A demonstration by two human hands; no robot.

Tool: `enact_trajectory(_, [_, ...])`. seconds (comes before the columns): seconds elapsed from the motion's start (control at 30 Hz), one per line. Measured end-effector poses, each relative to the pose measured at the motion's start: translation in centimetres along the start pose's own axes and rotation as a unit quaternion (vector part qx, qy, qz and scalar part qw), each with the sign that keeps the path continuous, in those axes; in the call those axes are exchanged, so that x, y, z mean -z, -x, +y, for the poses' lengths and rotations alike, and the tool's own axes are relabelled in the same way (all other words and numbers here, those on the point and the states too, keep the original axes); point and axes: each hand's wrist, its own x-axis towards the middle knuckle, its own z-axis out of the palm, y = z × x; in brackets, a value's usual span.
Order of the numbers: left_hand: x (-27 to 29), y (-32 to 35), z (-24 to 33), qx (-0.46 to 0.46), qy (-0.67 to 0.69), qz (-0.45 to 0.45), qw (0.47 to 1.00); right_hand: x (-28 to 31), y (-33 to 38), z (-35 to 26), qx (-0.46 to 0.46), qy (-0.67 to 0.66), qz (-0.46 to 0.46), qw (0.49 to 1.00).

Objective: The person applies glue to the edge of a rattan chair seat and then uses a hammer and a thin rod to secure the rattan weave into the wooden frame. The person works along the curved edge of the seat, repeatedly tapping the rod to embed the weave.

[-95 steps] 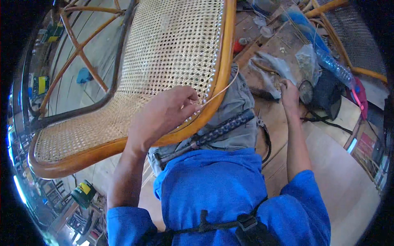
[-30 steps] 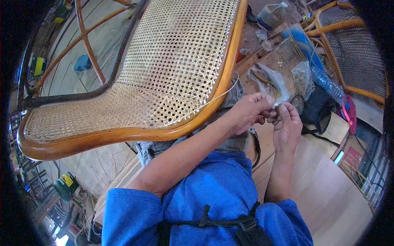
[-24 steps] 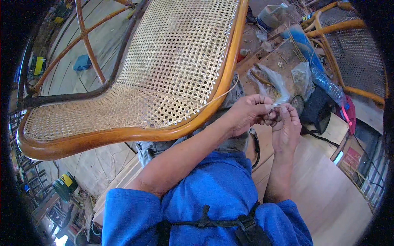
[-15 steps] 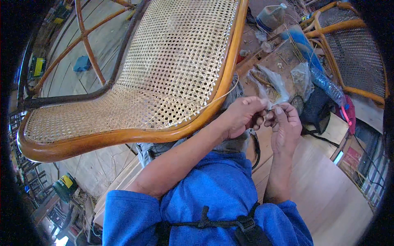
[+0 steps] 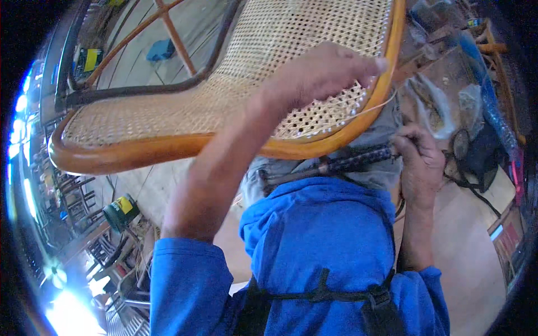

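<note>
Cluttered workshop floor below, tools and scraps about. Woven cane chair seat [image 5: 224, 84] resting across the lap, mesh looking nearly complete. Left hand [image 5: 322, 70] closed, pinching a cane strand [image 5: 372, 106] at the wooden rim [image 5: 168, 151]. Right hand [image 5: 417, 162] below that, gripping a dark textured tool [image 5: 347, 164]. Probably only edge work left.

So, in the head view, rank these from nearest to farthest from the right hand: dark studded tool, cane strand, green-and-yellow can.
1. dark studded tool: at the right hand, across the lap.
2. cane strand: just above, at the chair rim.
3. green-and-yellow can: far left, on the floor.
</note>
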Motion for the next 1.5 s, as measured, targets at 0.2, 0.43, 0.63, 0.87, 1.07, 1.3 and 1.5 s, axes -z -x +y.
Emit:
enact_trajectory(0.2, [-0.2,-1.7,-4.4,-0.04,-0.306,-0.173,0.935,-6.1,0.7,-1.3,-0.011,0.028,-0.152,0.988])
enact_trajectory(0.43, [-1.0,-3.7,-6.0,-0.065,-0.269,-0.229,0.933,-8.0,0.2,-0.4,0.011,0.162,-0.196,0.967])
enact_trajectory(0.63, [-0.9,-4.4,-5.4,-0.117,-0.354,-0.154,0.915,-9.9,-1.1,1.5,0.164,0.206,-0.162,0.951])
enact_trajectory(0.87, [-2.1,-6.0,-7.0,-0.095,-0.342,-0.127,0.926,-10.6,-0.9,0.9,0.059,0.214,-0.208,0.953])
enact_trajectory(1.07, [-2.3,-6.8,-7.3,-0.117,-0.374,-0.135,0.91,-10.9,-1.2,1.3,0.133,0.272,-0.197,0.933])
enact_trajectory(1.3, [-1.9,-6.3,-6.7,-0.109,-0.354,-0.151,0.916,-10.9,-1.2,1.3,0.117,0.279,-0.205,0.931])
enact_trajectory(1.5, [-1.7,-5.6,-6.2,-0.094,-0.339,-0.137,0.926,-10.9,-1.0,1.3,0.096,0.243,-0.197,0.945])
